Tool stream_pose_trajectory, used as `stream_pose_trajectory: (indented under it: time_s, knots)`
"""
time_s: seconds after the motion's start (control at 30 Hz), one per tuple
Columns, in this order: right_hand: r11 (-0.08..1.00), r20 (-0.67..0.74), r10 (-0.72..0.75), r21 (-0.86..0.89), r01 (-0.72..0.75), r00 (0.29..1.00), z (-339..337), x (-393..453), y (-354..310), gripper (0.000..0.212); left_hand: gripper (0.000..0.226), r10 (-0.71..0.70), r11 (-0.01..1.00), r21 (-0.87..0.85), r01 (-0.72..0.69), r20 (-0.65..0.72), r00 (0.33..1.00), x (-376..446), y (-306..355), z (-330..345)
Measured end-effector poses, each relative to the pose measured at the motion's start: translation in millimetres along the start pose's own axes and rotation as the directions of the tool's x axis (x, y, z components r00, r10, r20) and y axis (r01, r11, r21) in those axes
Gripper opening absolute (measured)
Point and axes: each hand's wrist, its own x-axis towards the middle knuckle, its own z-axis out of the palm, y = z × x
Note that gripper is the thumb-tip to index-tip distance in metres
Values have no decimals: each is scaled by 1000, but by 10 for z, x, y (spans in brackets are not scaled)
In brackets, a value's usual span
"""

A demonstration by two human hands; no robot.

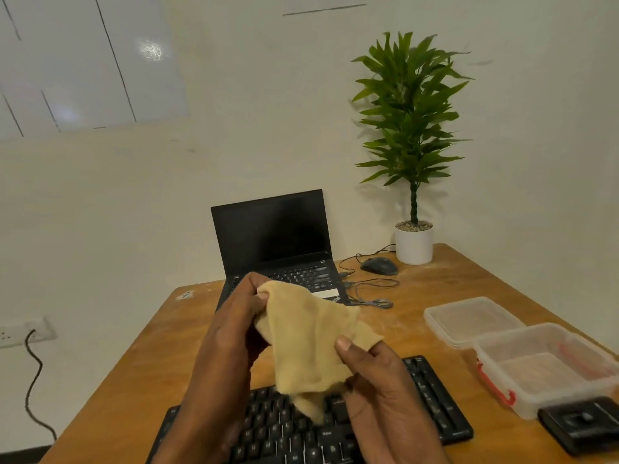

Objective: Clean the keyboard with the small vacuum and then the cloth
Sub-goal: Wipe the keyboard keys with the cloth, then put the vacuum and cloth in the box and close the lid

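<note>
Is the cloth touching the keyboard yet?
No. Both the left hand and right hand hold the cloth up in the air above the keyboard.

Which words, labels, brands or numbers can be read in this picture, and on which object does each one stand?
No text can be read with certainty.
Keyboard: white key legends show, too blurred to quote.
Laptop: key legends too small; a white logo at its front right corner is tilted and unreadable.
Small sticker at the table's far left corner: too small.
Cloth, clear containers, plant pot, mouse: no text visible.
</note>
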Motion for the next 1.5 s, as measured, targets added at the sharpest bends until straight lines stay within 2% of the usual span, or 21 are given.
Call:
stream_pose_trajectory:
  time_s: [0.13,0.23,0.33,0.47,0.53,0.6,0.7,0.77,0.87,0.93,1.0,1.07,1.2,1.27,1.37,1.43,1.5]
  knots:
    - [998,42,-24,67,21,999,-43,9,-80,63,41,-136,961,-245,130,-7,991,7,-1,102]
    - [997,58,-14,78,9,998,-94,32,-174,90,45,-268,890,-394,230,-44,962,-14,-22,207]
    - [994,169,83,55,-94,982,-99,9,-217,97,46,-311,853,-453,258,-44,949,18,-74,269]
    - [987,232,159,-63,-148,960,-167,-42,-232,83,39,-300,857,-439,270,0,954,45,-93,387]
    - [985,206,173,-45,-167,963,-250,-55,-274,80,49,-303,863,-430,266,-18,953,49,-135,425]
    - [990,176,138,-31,-135,975,-333,-92,-360,75,62,-363,841,-441,314,-29,931,51,-201,504]
    - [999,72,42,-35,-40,997,-401,-155,-546,51,59,-477,780,-472,410,-26,878,69,-371,582]
    - [993,-56,-28,-116,22,998,-481,-160,-686,44,50,-507,724,-520,453,44,861,67,-462,687]
    - [965,-220,-138,-247,81,966,-659,-170,-974,42,41,-501,711,-514,480,109,859,2,-519,942]
    - [932,-256,-212,-343,116,943,-768,-197,-1239,37,39,-502,712,-484,508,154,851,-26,-572,1128]
    - [889,-263,-266,-439,130,927,-881,-211,-1533,34,48,-480,753,-424,503,168,861,-47,-637,1321]
    - [837,-254,-289,-535,114,923,-1026,-189,-1819,32,54,-458,812,-319,489,171,872,-39,-689,1543]
    - [673,-238,-344,-737,62,908,-1312,-94,-2250,25,35,-433,860,-155,485,280,857,14,-860,1975]
    - [508,-217,-395,-861,16,893,-1445,-49,-2384,26,34,-415,901,1,434,297,860,51,-979,2131]
    - [181,-152,-424,-980,-81,893,-1641,25,-2461,26,36,-314,933,277,228,321,894,119,-1094,2271]
    - [10,-113,-419,-993,-120,901,-1768,78,-2467,27,38,-241,884,464,59,344,907,172,-1140,2335]
    - [-135,-97,-410,-977,-166,907,-1840,117,-2441,26,39,-208,813,581,-50,369,906,210,-1155,2373]
